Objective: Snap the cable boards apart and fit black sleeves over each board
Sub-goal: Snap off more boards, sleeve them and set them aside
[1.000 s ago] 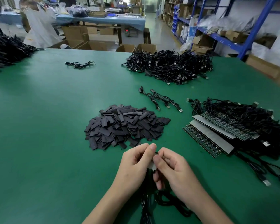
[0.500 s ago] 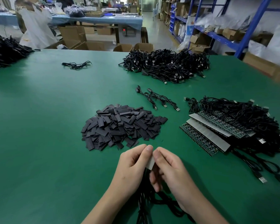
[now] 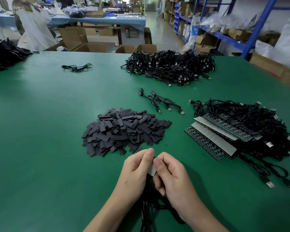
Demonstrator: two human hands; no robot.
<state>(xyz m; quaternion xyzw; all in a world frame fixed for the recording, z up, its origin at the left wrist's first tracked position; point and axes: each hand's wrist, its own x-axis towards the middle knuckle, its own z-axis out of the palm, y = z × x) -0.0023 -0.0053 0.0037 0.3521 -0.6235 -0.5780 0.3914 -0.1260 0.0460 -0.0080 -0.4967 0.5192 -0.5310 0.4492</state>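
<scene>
Fingertips of the left hand and right hand pinch a small pale board between them, low over the green table, its black cables trailing toward the person. Likely the snapping step (no sleeve shows on it). Next calls for one piece from the sleeve pile just ahead, slid over the freed board

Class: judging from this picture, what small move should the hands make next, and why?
Probably bend the small grey board to snap it: left hand and right hand both pinch it, and no sleeve from the black sleeve pile is on it yet.
</scene>
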